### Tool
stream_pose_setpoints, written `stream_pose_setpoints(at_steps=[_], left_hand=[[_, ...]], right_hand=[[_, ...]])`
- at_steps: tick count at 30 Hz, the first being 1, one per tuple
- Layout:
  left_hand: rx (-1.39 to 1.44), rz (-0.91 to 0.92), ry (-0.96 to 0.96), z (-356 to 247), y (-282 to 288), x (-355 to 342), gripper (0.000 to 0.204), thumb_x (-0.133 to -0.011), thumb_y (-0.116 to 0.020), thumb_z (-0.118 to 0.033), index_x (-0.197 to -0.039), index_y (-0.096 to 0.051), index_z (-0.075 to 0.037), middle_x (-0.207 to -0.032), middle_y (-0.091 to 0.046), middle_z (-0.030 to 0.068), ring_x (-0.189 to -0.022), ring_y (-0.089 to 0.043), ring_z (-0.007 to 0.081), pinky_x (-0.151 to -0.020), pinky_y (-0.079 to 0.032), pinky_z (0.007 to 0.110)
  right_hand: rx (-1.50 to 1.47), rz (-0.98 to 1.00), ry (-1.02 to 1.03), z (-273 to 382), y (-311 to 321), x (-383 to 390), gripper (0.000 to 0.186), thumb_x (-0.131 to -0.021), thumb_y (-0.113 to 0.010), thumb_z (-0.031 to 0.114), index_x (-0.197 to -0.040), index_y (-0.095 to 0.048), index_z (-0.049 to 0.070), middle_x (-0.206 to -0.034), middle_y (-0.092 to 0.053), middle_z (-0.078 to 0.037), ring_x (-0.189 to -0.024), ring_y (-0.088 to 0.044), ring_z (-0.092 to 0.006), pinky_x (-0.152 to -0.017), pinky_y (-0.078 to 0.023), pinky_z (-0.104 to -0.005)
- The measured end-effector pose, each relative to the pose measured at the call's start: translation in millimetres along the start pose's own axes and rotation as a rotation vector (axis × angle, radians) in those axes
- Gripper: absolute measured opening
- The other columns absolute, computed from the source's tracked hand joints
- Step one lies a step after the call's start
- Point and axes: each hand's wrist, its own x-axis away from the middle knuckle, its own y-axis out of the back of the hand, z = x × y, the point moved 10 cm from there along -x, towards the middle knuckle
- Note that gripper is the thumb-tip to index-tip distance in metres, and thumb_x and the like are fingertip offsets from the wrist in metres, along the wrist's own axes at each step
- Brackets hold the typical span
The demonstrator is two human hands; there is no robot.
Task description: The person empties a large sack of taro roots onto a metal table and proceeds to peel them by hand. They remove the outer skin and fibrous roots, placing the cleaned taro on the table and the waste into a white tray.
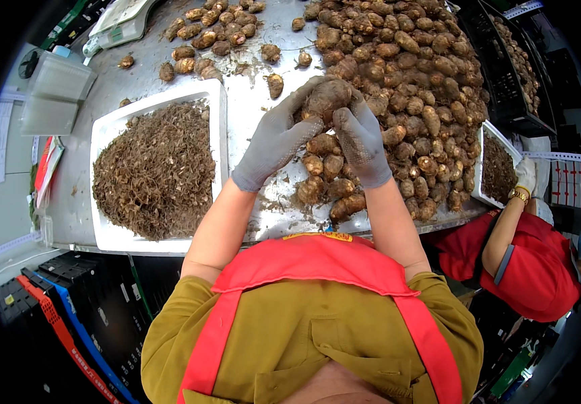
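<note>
We've 1 big tuber (327, 101) up over the bench (244, 111), L hand (273, 141) & R hand (363, 138) fingers closed round it. Long axis prob. runs L–R, R end slanting away, tho fingers hide bits. We count 2 white trays (221, 135) w/ brown scraps (155, 175), 1 big tuber heap (432, 121).

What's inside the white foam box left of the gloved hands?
The white foam box holds a heap of brown fibrous scraps; they cover its bottom, so anything beneath is hidden.

Brown tubers (425, 108) on metal table (242, 124)
</note>
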Motion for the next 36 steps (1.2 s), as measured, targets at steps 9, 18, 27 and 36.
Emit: stream_pose_setpoints(at_steps=[9, 18, 27, 36], left_hand=[[-0.230, -0.124, -0.134, -18.3, -16.5, 3.5, 0.035, -0.102, -0.044, -0.026, -0.116, -0.062, 0.001, -0.101, -0.070, 0.0161, -0.092, -0.067, 0.0222, -0.082, -0.051, 0.033], [-0.558, -0.153, -0.285, -27.6, -48.6, 6.7, 0.034, -0.101, -0.044, -0.022, -0.097, -0.066, 0.004, -0.070, -0.063, 0.0082, -0.061, -0.058, 0.0175, -0.059, -0.047, 0.033], [-0.646, -0.134, 0.044, 90.5, -14.0, 45.0, 0.033, -0.094, -0.059, -0.023, -0.116, -0.063, 0.002, -0.103, -0.068, 0.0172, -0.099, -0.065, 0.0269, -0.086, -0.050, 0.038], [-1.263, -0.164, -0.191, 114.1, -14.1, 91.2, 0.039, -0.093, -0.054, -0.020, -0.127, -0.057, -0.001, -0.124, -0.056, 0.0227, -0.115, -0.050, 0.0408, -0.100, -0.040, 0.047]], right_hand=[[0.282, -0.023, 0.112, 11.3, -4.0, 20.1, 0.069, -0.085, -0.069, 0.004, -0.146, -0.036, -0.003, -0.133, -0.054, -0.011, -0.117, -0.053, -0.0131, -0.102, -0.043, -0.0291], [0.134, -0.045, -0.006, 27.2, 25.3, 77.9, 0.069, -0.088, -0.064, 0.007, -0.149, -0.033, -0.003, -0.137, -0.052, -0.010, -0.119, -0.052, -0.0139, -0.102, -0.041, -0.0296], [-0.525, -0.109, 0.077, 32.1, 70.2, 150.4, 0.059, -0.099, -0.057, 0.033, -0.143, -0.040, -0.002, -0.136, -0.053, -0.017, -0.119, -0.056, -0.0298, -0.096, -0.048, -0.0406], [-1.010, -0.048, 0.012, 20.9, 97.0, 186.2, 0.058, -0.098, -0.049, 0.052, -0.137, -0.052, 0.009, -0.123, -0.062, -0.019, -0.099, -0.061, -0.0318, -0.069, -0.050, -0.0388]])
